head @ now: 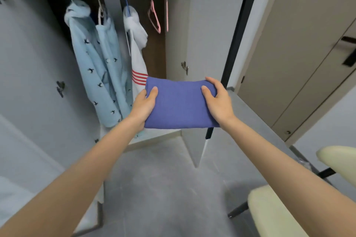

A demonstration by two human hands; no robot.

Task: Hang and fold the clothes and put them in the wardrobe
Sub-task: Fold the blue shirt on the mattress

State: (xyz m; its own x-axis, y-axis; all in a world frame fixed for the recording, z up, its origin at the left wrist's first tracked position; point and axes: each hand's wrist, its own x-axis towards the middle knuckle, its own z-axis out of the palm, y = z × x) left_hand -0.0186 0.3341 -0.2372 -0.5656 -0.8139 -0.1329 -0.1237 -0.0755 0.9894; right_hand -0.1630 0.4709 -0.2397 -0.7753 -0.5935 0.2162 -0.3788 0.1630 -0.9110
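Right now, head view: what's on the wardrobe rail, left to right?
On the rail: light blue patterned garment → white garment with red stripes → empty pink hanger → second pink hanger, seen edge-on. Another light blue piece overlaps the first, so I left it out of the order.

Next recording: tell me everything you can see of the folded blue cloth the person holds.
The folded cloth is plain blue-violet, soft and knit-like by its look, folded into a thick, neat rectangle with rounded edges; no print or label shows. It is held roughly level in the air, long side across the view, before the open wardrobe. The left hand grips its left end and the right hand its right end, thumbs on top. Nothing else touches it.
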